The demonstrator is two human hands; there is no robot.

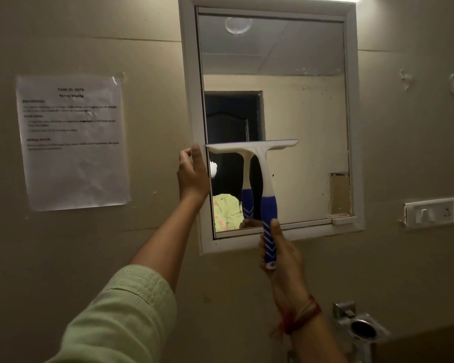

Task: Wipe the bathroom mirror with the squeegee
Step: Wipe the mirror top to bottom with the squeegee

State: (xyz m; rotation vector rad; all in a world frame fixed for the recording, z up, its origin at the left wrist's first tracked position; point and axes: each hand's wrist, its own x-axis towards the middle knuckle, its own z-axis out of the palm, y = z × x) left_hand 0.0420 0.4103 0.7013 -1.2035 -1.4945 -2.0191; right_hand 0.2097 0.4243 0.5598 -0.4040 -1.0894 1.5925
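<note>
Your right hand clamps the squeegee (blade against the mirror), while your left hand grips the mirror's frame.

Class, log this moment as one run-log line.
right hand: grips squeegee handle | blade: on mirror, left half, mid-height | left hand: holding mirror frame

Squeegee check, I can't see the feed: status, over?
Right hand gripping squeegee handle, blade on mirror, left half, about mid-height. Left hand holding frame's left edge. Nothing in the blade's way.
</note>
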